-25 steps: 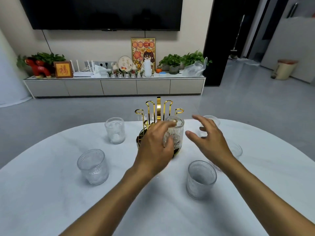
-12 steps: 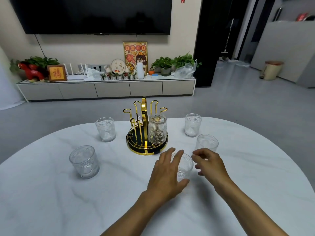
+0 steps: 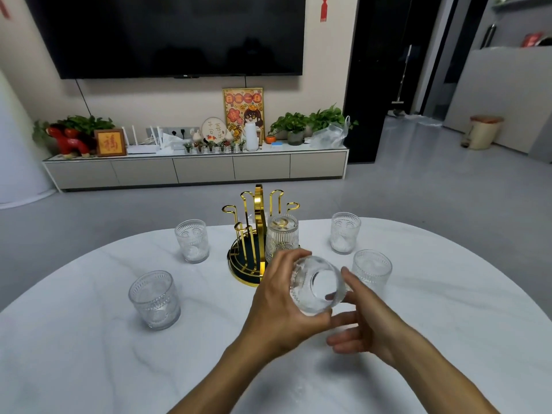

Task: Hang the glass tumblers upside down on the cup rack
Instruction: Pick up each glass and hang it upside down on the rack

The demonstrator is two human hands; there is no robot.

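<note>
My left hand (image 3: 280, 306) holds a tumbler (image 3: 318, 289) tilted above the worktop (image 3: 89, 354), right hand (image 3: 363, 321) open, touching it. Rack (image 3: 254, 234) just behind, one glass (image 3: 282, 239) hung; four others (image 3: 155, 298) stand around.

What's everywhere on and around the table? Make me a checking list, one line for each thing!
Surface: white marble table, dry-looking.
Job's things: gold cup rack with one tumbler hung upside down; four upright tumblers on the table; one held tumbler, tilted.
Clutter: nothing seen on the table.
Grippers: left hand grips the held tumbler; right hand touches it.
Cables: TV wire on the wall.
Surroundings: TV, cabinet, plants, bin.
</note>
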